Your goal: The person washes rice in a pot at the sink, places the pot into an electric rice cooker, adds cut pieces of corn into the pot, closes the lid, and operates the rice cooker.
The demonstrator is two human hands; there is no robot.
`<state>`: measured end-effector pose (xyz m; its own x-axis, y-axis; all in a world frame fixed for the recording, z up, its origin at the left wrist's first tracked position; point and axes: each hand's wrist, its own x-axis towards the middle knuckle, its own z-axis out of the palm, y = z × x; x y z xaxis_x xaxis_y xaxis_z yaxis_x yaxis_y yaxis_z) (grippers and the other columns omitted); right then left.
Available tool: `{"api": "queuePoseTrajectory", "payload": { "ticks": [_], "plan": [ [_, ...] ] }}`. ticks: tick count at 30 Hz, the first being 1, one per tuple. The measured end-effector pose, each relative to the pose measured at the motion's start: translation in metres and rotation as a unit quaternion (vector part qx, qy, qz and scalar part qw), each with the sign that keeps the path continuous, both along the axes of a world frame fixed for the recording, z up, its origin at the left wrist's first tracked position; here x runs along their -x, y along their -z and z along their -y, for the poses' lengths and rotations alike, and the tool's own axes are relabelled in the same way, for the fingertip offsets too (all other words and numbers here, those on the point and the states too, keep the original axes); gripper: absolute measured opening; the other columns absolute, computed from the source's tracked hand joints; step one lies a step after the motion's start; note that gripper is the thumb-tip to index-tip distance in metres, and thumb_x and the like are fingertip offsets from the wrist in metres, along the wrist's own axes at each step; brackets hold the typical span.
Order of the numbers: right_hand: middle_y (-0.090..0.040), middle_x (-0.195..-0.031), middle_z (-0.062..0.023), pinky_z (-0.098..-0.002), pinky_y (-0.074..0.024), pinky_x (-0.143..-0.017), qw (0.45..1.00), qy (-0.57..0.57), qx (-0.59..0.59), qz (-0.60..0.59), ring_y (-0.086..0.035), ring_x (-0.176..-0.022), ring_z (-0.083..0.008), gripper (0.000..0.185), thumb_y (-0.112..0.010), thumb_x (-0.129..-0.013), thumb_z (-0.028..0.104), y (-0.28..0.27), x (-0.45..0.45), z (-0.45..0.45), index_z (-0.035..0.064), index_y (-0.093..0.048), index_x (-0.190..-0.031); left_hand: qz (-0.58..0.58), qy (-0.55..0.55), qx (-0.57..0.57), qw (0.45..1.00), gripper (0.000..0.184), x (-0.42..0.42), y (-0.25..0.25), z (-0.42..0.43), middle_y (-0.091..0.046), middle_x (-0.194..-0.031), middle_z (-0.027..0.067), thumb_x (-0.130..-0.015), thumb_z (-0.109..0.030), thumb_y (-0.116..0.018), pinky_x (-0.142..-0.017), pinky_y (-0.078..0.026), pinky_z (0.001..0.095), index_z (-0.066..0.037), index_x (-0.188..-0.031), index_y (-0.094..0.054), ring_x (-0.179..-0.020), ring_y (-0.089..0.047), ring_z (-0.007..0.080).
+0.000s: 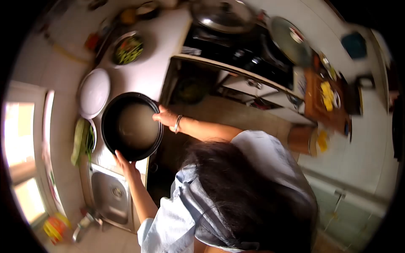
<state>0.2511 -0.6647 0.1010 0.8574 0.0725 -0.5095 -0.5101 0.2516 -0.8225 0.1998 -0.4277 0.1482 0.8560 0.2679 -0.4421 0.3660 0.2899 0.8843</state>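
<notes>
A round black pot [108, 126] with pale, cloudy contents is held over the light counter [157, 69], near the sink. My left hand [128, 168] grips its lower edge, with some fingers hidden beneath. On the opposite side, my right hand [166, 118] is closed on the rim, a bracelet at its wrist. Beside the pot lies a white oval plate [94, 93]. Green vegetables [84, 141] rest on another dish, partly hidden by the pot.
A metal sink [110, 196] adjoins the counter. A bowl of chopped vegetables [128, 49] stands farther back. The black stove [240, 55] carries a lidded pan [223, 17] and a wok [289, 40]. Yellow food [327, 95] lies on a wooden board [312, 99] at right.
</notes>
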Motion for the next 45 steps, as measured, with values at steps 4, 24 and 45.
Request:
{"api": "queuePoseTrajectory", "payload": {
  "ticks": [4,24,45],
  "plan": [
    [-0.056,-0.097,-0.0096,-0.0278,-0.0423,-0.074,0.988,0.136,-0.025,0.066,-0.049,-0.085,-0.0154,0.058,-0.057,-0.072,0.01,-0.02,0.05,0.045,-0.0036,-0.043,-0.127,0.007,0.082,-0.014,0.997,0.06,0.004,-0.016,0.047,-0.038,-0.14,0.0119,-0.092,-0.045,-0.051,-0.087,-0.05,0.0518,-0.014,-0.14,-0.03,-0.125,-0.042,0.0318],
    [-0.052,-0.123,-0.0067,-0.0297,-0.0352,-0.097,0.822,0.548,0.014,0.154,-0.047,-0.114,-0.0179,0.072,-0.048,-0.067,-0.004,-0.094,0.493,0.388,0.0046,-0.038,-0.137,-0.044,0.562,-0.035,0.825,0.061,0.248,-0.054,0.484,-0.044,-0.136,0.006,-0.095,-0.043,-0.046,-0.078,-0.05,0.0384,-0.015,-0.145,-0.024,-0.114,-0.051,0.0207],
    [-0.057,-0.106,-0.008,-0.0308,-0.0485,-0.079,0.583,0.808,0.005,0.087,-0.056,-0.093,-0.0216,0.053,-0.047,-0.069,-0.007,-0.112,0.835,0.703,0.002,-0.049,-0.122,-0.043,0.849,0.122,0.512,0.052,0.528,-0.055,0.945,-0.033,-0.141,0.0042,-0.099,-0.027,-0.037,-0.082,-0.051,0.0424,-0.023,-0.146,-0.018,-0.118,-0.045,0.0204]
  ]
}}
